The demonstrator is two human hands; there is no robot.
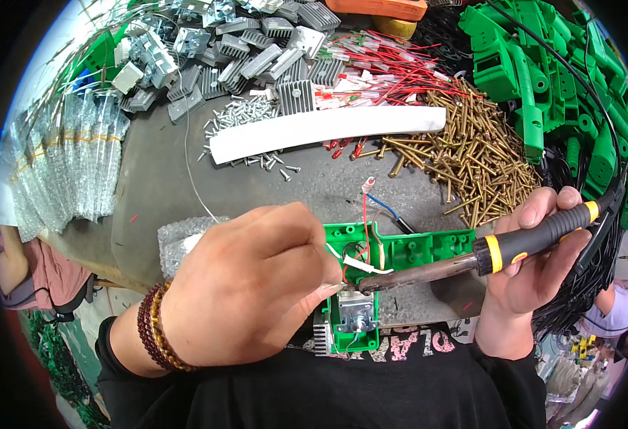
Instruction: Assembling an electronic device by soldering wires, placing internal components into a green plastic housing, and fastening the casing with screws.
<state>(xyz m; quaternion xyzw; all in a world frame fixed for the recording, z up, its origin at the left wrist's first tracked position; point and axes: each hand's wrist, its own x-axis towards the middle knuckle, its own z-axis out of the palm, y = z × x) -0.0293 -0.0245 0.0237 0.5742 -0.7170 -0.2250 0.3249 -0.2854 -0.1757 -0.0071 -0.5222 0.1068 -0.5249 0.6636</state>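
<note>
My right hand (532,264) grips a soldering iron (535,239) by its black-and-yellow handle, its metal barrel slanting down to the left. The iron's tip reaches a small metal switch-like part (357,313) seated in an open green plastic housing (428,248). My left hand (249,279) is closed in a pinch beside that tip; what the fingers hold is hidden. Inside the housing run a red wire (365,222), a blue wire (384,206) and a white sleeve (360,265). A finned heat sink (322,339) sits at the housing's lower left.
A thin grey wire (189,154) runs down behind my left hand. Across the table lie a curved white strip (328,132), silver screws (246,118), brass screws (478,157), red-wired parts (378,68), heat sinks (264,61), green housings (542,71) and clear bubble-wrap sleeves (71,157).
</note>
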